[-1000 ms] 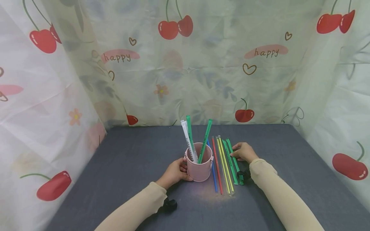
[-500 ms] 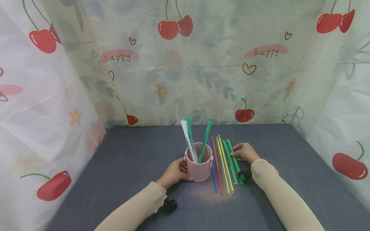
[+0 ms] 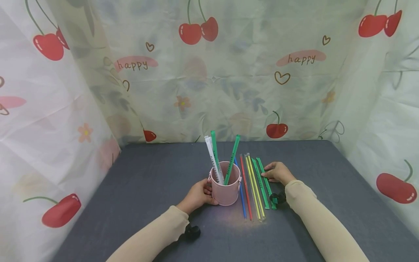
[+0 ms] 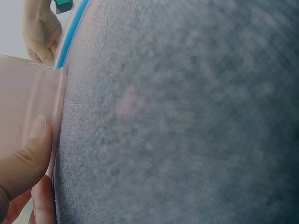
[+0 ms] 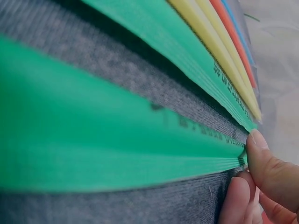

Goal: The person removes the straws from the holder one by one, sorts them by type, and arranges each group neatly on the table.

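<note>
My left hand [image 3: 198,196] grips a small pink bucket [image 3: 226,194] at its left side; in the left wrist view the thumb [image 4: 30,156] lies along its wall near the base. White paper-wrapped straws [image 3: 214,160] and two green ones, left [image 3: 214,145] and right [image 3: 232,156], lean inside it. On the right, my right hand [image 3: 278,173] pinches the outermost green paper-wrapped straw [image 5: 93,135] near its far end, thumb [image 5: 264,163] on one side and finger on the other. Another green straw [image 3: 260,183] lies alongside.
Between bucket and right hand lie yellow straws [image 3: 256,185], a red straw [image 3: 246,189] and a blue straw [image 3: 242,200], roughly parallel. They rest on a dark grey table [image 3: 163,163]. Cherry-print curtains [image 3: 235,91] enclose the back and both sides.
My right wrist has shifted very slightly to the right, with its fingers still at the same green straw. The left hand, bucket and other straws look unmoved.
</note>
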Demonstrator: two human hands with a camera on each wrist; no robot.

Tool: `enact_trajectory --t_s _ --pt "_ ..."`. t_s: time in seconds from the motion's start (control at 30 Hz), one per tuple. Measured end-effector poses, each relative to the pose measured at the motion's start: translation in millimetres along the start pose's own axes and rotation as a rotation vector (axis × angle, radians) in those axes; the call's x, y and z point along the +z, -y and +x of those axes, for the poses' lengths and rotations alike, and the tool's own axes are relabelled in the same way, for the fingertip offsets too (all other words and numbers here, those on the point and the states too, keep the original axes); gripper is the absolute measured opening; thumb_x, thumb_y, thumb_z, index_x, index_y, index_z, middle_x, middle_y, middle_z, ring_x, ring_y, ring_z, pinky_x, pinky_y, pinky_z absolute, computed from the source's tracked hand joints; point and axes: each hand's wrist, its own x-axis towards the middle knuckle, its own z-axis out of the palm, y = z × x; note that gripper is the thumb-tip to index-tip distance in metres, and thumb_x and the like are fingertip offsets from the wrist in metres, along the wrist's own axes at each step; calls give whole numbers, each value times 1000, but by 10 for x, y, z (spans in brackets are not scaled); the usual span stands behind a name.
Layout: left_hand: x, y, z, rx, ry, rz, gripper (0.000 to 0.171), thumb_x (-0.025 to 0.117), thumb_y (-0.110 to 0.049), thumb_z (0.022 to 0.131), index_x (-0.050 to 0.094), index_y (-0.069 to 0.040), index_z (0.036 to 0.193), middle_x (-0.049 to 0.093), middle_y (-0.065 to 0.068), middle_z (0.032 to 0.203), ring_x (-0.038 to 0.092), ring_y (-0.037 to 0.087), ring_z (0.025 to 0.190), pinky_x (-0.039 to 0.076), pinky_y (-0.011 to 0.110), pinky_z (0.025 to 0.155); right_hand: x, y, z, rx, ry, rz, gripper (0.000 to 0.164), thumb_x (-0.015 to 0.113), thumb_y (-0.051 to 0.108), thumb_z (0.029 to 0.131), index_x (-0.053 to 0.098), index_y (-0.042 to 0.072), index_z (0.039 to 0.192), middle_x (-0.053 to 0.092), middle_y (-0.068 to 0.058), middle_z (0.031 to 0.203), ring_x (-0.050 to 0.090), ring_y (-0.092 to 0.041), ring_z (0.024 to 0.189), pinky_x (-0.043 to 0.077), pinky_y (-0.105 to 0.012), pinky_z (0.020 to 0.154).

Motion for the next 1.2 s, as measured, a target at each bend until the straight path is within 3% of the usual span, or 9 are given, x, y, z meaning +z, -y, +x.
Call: enact_trajectory --t_s 0.97,1.2 --pt "10 -7 3 -8 -8 9 62 89 -5 65 56 -3 118 62 9 97 61 17 83 56 32 74 -33 -25 30 2 21 65 40 71 10 88 55 -4 121 66 -13 97 65 -14 76 56 -30 68" --pt "5 -5 -2 -2 -5 -1 61 88 -5 65 56 -3 117 62 9 96 61 16 82 56 31 72 -83 61 -11 -20 -9 111 38 68 9 90 55 -4 123 67 -12 97 65 -14 79 56 -29 69"
